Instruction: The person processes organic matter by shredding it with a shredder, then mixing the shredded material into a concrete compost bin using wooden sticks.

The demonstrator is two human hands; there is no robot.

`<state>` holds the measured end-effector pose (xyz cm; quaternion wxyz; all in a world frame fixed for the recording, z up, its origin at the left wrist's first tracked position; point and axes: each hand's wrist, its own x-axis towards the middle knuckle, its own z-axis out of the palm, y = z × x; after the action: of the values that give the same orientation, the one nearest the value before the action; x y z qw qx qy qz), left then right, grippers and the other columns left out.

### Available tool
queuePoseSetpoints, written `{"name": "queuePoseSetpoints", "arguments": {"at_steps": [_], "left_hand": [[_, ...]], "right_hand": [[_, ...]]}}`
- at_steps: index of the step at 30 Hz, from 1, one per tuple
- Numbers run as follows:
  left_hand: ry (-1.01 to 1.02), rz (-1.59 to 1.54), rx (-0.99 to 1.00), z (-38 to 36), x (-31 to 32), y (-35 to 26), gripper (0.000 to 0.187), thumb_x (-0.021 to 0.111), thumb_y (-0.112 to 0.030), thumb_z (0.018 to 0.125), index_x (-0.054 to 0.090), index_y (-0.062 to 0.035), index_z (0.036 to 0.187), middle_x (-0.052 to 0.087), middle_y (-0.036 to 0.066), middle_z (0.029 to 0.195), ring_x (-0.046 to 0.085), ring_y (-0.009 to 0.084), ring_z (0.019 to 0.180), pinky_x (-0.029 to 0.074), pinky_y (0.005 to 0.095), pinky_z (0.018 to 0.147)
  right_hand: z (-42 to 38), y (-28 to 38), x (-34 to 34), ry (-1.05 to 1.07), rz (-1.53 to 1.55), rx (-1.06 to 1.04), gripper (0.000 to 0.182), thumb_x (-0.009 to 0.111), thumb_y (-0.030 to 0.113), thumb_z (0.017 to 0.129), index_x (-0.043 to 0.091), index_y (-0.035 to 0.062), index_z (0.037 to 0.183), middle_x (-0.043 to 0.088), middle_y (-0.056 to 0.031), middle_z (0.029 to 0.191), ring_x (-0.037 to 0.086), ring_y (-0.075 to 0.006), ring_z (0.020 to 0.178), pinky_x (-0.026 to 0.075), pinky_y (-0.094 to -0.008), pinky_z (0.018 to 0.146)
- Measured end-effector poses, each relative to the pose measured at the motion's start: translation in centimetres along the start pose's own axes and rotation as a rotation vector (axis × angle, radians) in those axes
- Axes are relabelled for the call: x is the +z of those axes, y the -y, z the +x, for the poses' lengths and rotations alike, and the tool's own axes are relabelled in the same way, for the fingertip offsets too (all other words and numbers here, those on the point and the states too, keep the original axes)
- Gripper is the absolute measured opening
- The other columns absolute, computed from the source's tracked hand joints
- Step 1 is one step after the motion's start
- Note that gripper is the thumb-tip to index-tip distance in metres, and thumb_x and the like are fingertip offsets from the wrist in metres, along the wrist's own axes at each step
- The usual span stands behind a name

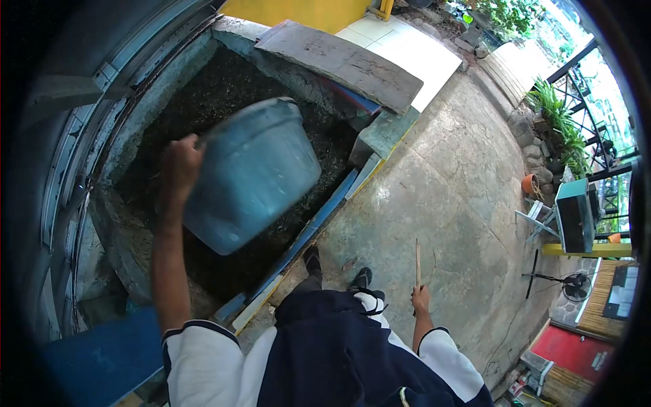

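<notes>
My left hand (182,163) is closed on the rim of a large blue-grey plastic tub (254,173). The tub is tilted over a walled pit of dark soil (217,88), its edge slightly smeared by motion. What is inside the tub is hidden from me. Down at my right side, my right hand (420,298) is wrapped round a thin wooden stick (418,261), which points forward above the concrete floor.
A low blue-edged wall (308,230) separates the pit from the concrete floor (434,183). A weathered board (342,61) lies across the pit's far right corner. To the right stand an orange pot (529,184), a folding stand and a black fan (575,287).
</notes>
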<state>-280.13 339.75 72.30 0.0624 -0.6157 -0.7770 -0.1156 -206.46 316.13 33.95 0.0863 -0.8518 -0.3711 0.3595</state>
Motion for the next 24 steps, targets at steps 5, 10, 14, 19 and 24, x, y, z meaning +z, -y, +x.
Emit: {"name": "queuePoseSetpoints", "arguments": {"at_steps": [5, 10, 14, 19, 24], "left_hand": [[-0.08, -0.133, -0.207, 3.8, -0.9, 13.6, 0.065, 0.052, -0.058, 0.098, 0.07, 0.0042, 0.098, 0.067, 0.031, 0.094, 0.065, 0.0479, 0.091, 0.048, 0.0535, 0.078], [-0.139, -0.133, -0.403, 2.1, 1.9, 28.2, 0.074, 0.045, -0.066, 0.098, 0.071, 0.0033, 0.108, 0.067, 0.032, 0.101, 0.064, 0.048, 0.101, 0.046, 0.0522, 0.09], [-0.229, -0.047, -0.585, -0.7, 5.0, 36.2, 0.084, 0.051, -0.073, 0.092, 0.073, 0.0081, 0.094, 0.069, 0.03, 0.093, 0.067, 0.0433, 0.094, 0.049, 0.0506, 0.085], [-0.287, -0.085, -0.626, -3.4, 4.5, 36.9, 0.088, 0.038, -0.077, 0.094, 0.068, -0.0003, 0.124, 0.064, 0.03, 0.123, 0.06, 0.0465, 0.116, 0.044, 0.0535, 0.1], [-0.12, 0.004, -0.759, -3.3, 4.1, 36.7, 0.089, 0.038, -0.077, 0.093, 0.069, 0.0024, 0.12, 0.066, 0.032, 0.118, 0.061, 0.0465, 0.113, 0.044, 0.0519, 0.099]], "right_hand": [[2.0, 5.3, -1.1, -0.072, -0.06, -0.268, 0.026, 0.058, 0.023, 0.1, 0.056, -0.0006, 0.109, 0.067, -0.0134, 0.082, 0.067, -0.0259, 0.071, 0.052, -0.0408, 0.064], [-1.2, 10.6, -5.3, -0.215, -0.043, -0.36, 0.027, 0.056, 0.024, 0.1, 0.055, -0.0011, 0.111, 0.067, -0.014, 0.085, 0.065, -0.0301, 0.076, 0.05, -0.0441, 0.073], [-4.1, 15.8, -6.1, -0.202, -0.04, -0.258, 0.028, 0.056, 0.025, 0.1, 0.055, -0.0009, 0.109, 0.067, -0.014, 0.086, 0.065, -0.0296, 0.079, 0.05, -0.0427, 0.073], [-5.7, 14.9, -1.9, -0.2, -0.013, -0.344, 0.026, 0.059, 0.024, 0.099, 0.056, -0.0004, 0.107, 0.067, -0.0146, 0.084, 0.066, -0.0299, 0.077, 0.051, -0.0427, 0.072], [-6.3, 14.3, -1.5, -0.194, 0.025, -0.378, 0.024, 0.061, 0.02, 0.097, 0.056, -0.0013, 0.106, 0.066, -0.0167, 0.083, 0.066, -0.0311, 0.076, 0.05, -0.0439, 0.071]]}}
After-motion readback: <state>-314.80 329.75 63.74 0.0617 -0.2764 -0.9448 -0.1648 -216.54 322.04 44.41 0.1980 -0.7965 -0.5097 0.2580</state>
